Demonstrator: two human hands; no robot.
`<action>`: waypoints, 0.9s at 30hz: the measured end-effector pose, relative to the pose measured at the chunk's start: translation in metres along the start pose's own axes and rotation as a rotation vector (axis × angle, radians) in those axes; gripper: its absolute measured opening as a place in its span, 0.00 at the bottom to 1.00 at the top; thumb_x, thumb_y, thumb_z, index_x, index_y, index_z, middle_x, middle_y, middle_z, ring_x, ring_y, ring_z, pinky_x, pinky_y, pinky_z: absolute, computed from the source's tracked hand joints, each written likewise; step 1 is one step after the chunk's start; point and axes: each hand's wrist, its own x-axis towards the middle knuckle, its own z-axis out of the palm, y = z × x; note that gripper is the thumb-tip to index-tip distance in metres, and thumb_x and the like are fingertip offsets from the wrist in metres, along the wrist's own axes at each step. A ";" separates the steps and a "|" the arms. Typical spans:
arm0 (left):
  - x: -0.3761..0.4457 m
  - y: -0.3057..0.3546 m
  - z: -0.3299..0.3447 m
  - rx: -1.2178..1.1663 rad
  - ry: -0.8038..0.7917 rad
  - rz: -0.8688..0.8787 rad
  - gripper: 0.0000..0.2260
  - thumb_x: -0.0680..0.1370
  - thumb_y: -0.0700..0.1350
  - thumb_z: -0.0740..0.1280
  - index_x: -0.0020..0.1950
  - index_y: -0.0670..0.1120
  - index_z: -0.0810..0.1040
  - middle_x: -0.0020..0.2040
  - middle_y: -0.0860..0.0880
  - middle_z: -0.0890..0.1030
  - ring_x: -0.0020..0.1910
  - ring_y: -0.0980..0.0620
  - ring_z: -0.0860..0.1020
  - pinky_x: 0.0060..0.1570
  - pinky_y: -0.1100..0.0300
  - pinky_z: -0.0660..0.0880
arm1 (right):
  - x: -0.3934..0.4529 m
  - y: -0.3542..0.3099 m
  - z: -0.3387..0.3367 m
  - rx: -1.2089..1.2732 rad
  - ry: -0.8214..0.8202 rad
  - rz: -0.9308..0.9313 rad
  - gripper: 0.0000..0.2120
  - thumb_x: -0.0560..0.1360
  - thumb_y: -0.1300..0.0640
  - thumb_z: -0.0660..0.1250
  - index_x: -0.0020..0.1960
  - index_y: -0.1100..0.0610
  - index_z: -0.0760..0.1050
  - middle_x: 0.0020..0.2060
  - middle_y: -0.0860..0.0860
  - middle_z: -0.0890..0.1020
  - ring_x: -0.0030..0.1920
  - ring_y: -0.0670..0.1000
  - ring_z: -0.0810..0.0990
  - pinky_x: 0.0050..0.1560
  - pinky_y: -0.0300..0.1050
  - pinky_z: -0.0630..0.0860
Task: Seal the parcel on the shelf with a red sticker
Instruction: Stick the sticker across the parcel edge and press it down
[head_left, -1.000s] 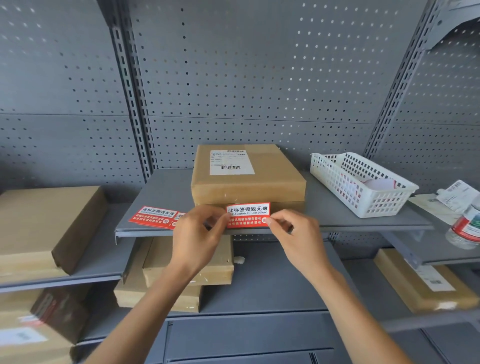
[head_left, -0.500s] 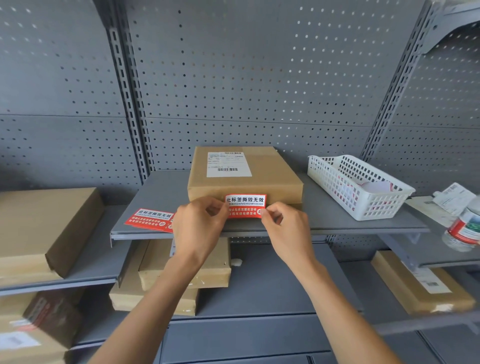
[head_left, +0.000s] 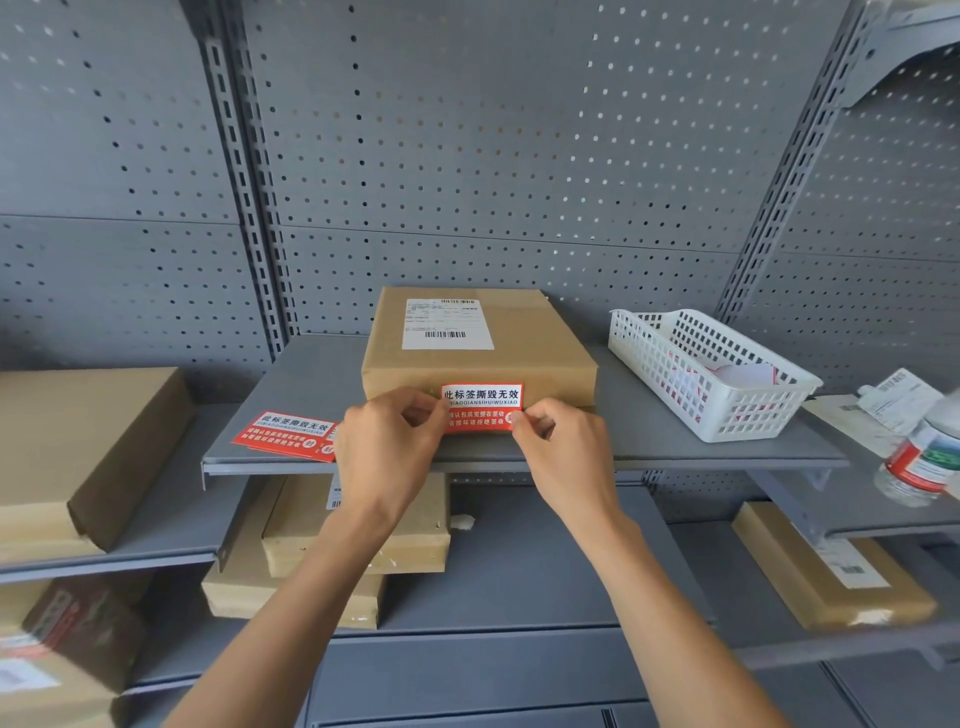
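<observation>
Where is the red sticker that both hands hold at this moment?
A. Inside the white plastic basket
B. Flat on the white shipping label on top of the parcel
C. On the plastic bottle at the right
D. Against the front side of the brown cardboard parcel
D: the rectangular red sticker, pinched between the left hand and the right hand, lies against the front side of the flat brown cardboard parcel.

parcel depot/stockrm | grey pegboard shelving (head_left: 519, 447) | labelled cartons (head_left: 93, 447) | sticker basket (head_left: 727, 415)
</observation>
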 end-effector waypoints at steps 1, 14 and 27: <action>0.000 0.001 0.000 0.006 0.008 0.001 0.08 0.77 0.53 0.74 0.44 0.51 0.88 0.38 0.54 0.87 0.35 0.53 0.83 0.40 0.56 0.80 | 0.000 0.000 0.000 0.000 -0.001 0.007 0.11 0.77 0.49 0.69 0.38 0.52 0.80 0.31 0.43 0.81 0.33 0.47 0.79 0.35 0.43 0.73; 0.002 -0.005 0.003 0.153 0.052 0.055 0.15 0.76 0.58 0.72 0.35 0.51 0.79 0.28 0.52 0.81 0.29 0.45 0.79 0.33 0.56 0.75 | -0.001 -0.002 0.003 -0.045 0.056 -0.022 0.13 0.77 0.48 0.70 0.36 0.52 0.78 0.29 0.42 0.78 0.30 0.46 0.76 0.35 0.40 0.66; 0.015 -0.019 0.000 -0.057 0.117 0.083 0.28 0.75 0.56 0.74 0.72 0.49 0.71 0.80 0.47 0.63 0.78 0.45 0.59 0.70 0.52 0.58 | -0.001 -0.008 0.004 0.033 0.297 0.004 0.35 0.75 0.40 0.71 0.75 0.51 0.62 0.81 0.52 0.54 0.80 0.55 0.55 0.71 0.60 0.58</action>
